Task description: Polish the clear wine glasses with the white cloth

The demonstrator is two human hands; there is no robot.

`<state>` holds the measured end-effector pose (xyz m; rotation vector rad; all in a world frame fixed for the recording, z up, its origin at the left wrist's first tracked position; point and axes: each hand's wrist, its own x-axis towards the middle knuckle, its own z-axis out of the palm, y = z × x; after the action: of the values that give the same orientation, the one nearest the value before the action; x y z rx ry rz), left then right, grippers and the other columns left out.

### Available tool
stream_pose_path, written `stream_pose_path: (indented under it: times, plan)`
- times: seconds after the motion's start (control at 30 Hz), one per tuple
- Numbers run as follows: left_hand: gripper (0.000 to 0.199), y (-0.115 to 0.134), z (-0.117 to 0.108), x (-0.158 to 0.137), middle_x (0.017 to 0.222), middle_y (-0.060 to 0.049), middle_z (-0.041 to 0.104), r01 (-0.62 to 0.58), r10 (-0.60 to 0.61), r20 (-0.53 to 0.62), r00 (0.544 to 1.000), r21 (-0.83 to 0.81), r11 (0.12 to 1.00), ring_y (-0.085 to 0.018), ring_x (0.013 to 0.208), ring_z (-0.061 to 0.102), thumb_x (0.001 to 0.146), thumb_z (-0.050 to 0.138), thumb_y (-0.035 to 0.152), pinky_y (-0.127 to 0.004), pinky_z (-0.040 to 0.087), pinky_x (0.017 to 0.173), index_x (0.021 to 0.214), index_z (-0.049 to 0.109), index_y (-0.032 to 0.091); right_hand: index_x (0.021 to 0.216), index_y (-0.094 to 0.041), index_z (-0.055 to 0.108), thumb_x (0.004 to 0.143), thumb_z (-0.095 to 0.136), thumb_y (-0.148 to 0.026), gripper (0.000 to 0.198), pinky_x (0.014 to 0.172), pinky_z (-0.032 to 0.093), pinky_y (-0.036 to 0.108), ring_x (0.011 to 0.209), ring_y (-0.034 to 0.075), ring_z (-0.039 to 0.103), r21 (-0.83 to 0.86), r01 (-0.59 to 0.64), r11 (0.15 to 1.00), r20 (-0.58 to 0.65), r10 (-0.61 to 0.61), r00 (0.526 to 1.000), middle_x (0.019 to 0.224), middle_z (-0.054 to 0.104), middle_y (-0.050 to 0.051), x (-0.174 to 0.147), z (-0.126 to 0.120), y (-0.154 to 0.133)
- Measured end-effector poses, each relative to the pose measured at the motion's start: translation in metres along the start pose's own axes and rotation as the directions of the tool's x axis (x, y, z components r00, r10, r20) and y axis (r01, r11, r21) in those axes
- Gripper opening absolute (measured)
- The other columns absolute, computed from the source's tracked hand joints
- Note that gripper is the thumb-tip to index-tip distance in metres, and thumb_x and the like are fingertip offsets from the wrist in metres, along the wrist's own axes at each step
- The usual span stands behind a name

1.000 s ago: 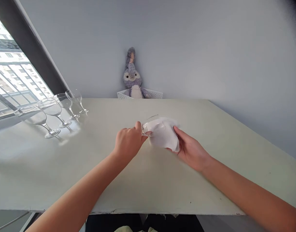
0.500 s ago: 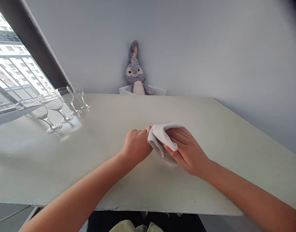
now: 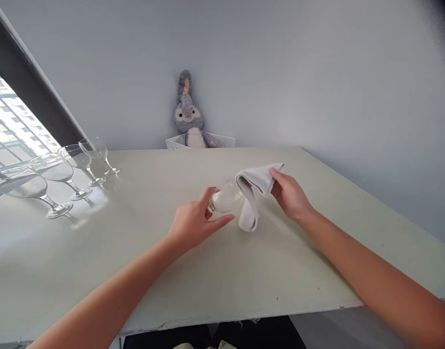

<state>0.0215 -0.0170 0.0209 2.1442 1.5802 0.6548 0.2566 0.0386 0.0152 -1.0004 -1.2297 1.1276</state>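
Note:
In the middle of the table, my left hand (image 3: 193, 220) curls round one end of a clear wine glass (image 3: 225, 199), its thumb reaching along the near side. The glass is tilted on its side; its rim and foot are hard to make out. To the right, my right hand (image 3: 290, 196) pinches a corner of a light grey cloth (image 3: 256, 179) between thumb and fingers. A folded end of the cloth hangs down beside the right end of the glass, over the tabletop.
Several stemmed wine glasses (image 3: 58, 209) stand upright in a row at the left, by the window (image 3: 17, 128). Behind the far edge of the pale table (image 3: 160, 283), a grey plush rabbit (image 3: 189, 118) sits in a white perforated basket (image 3: 225, 141) against the wall.
The cloth has come away from my left hand, uncovering the glass. My right hand has moved up and right, pulling the cloth by its corner. My view has shifted right.

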Motion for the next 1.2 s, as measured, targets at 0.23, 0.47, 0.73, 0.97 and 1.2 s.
stream_pose_path:
  times: [0.23, 0.47, 0.73, 0.97, 1.2]
  plan:
    - [0.046, -0.003, -0.011, 0.01, 0.095, 0.0, 0.053, -0.009, -0.066, -0.064, 0.996, -0.776, 0.631, -0.013, 0.08, 0.049, 0.081, 0.052, 0.05, -0.022, 0.039, 0.061, 0.122, 0.043, 0.033, 0.062, -0.02, 0.053, 0.076, 0.061, -0.048, 0.033, 0.055, 0.034, 0.028, 0.058, 0.015, 0.044, 0.068, 0.119, 0.991, -0.065, -0.115, 0.991, 0.06, 0.049, -0.001, -0.006, 0.006, -0.013]
    - [0.044, 0.029, -0.01, 0.021, 0.124, -0.002, 0.049, 0.063, 0.031, 0.074, 0.997, -0.957, 0.284, -0.017, 0.102, 0.052, 0.086, 0.045, 0.051, -0.028, 0.046, 0.078, 0.128, 0.04, 0.039, 0.072, -0.016, 0.06, 0.086, 0.048, -0.049, 0.037, 0.072, 0.039, 0.03, 0.073, 0.016, 0.052, 0.048, 0.067, 0.997, 0.437, -0.082, 0.896, 0.072, 0.056, 0.003, -0.031, 0.049, -0.037]
    - [0.048, 0.039, 0.009, 0.019, 0.115, 0.0, 0.056, 0.121, -0.007, 0.122, 0.992, -0.968, 0.219, -0.018, 0.101, 0.054, 0.086, 0.042, 0.055, -0.028, 0.046, 0.076, 0.132, 0.038, 0.041, 0.091, -0.021, 0.052, 0.067, 0.073, -0.033, 0.034, 0.057, 0.038, 0.023, 0.064, 0.013, 0.053, 0.072, -0.05, 0.996, 0.485, 0.009, 0.875, 0.073, 0.058, -0.003, -0.026, 0.048, -0.023]
    - [0.041, 0.023, 0.008, 0.017, 0.112, -0.002, 0.059, 0.067, -0.085, 0.043, 0.995, -0.949, 0.309, -0.021, 0.112, 0.048, 0.083, 0.055, 0.045, -0.026, 0.041, 0.082, 0.119, 0.054, 0.027, 0.076, -0.017, 0.061, 0.075, 0.064, -0.035, 0.018, 0.057, 0.033, 0.024, 0.063, 0.012, 0.045, -0.118, 0.032, 0.992, 0.489, 0.03, 0.872, 0.067, 0.051, -0.002, -0.028, 0.051, -0.016]
    - [0.042, 0.025, 0.001, 0.015, 0.116, -0.007, 0.059, 0.084, 0.041, 0.103, 0.994, -0.94, 0.331, -0.024, 0.101, 0.056, 0.081, 0.055, 0.048, -0.026, 0.044, 0.068, 0.114, 0.057, 0.023, 0.077, -0.014, 0.064, 0.068, 0.071, -0.031, 0.02, 0.061, 0.039, 0.023, 0.064, 0.011, 0.052, -0.041, -0.249, 0.968, 0.699, 0.206, 0.685, 0.07, 0.058, -0.001, -0.022, 0.036, -0.024]
